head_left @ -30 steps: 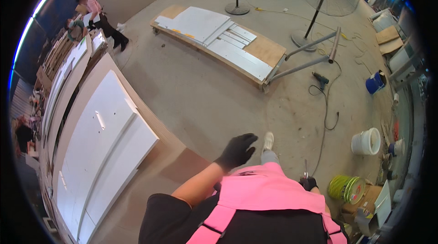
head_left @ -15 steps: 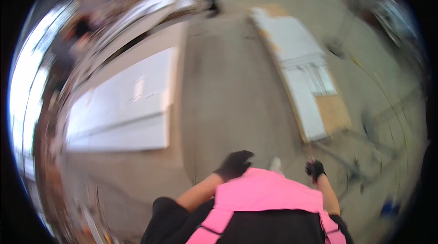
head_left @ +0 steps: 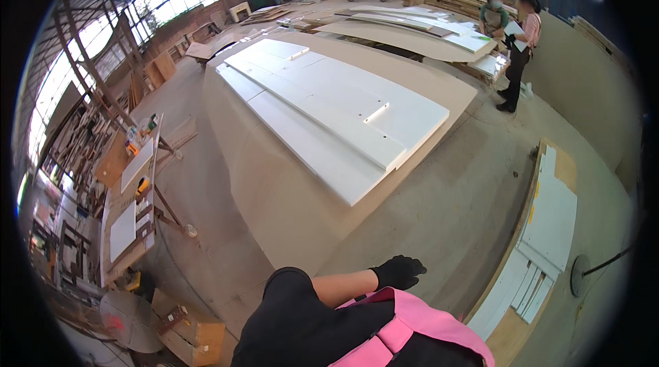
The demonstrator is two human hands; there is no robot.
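Note:
My left hand (head_left: 400, 273), in a black glove, hangs in front of my body above the grey floor. Its fingers are loosely stretched out and nothing shows in them. Nearest to it is a large brown sheet (head_left: 288, 212) with long white panels (head_left: 329, 106) lying stacked on it. Small dark holes and a notch mark the top panel. The right hand is out of sight. At the lower right, more white boards (head_left: 549, 223) and narrow strips (head_left: 532, 291) rest on a long wooden board (head_left: 566, 168).
A workbench (head_left: 147, 247) on the left carries white panels and a yellow-black tape roll (head_left: 143, 185). Below it stands an open cardboard box (head_left: 206, 339). Two people (head_left: 525, 44) are at another panel stack at the back right. A round-based stand (head_left: 580, 276) is at the right.
My view has swung left and up, so the white panels now sit in the middle and the workbench shows. The right hand, seen earlier, has left the picture.

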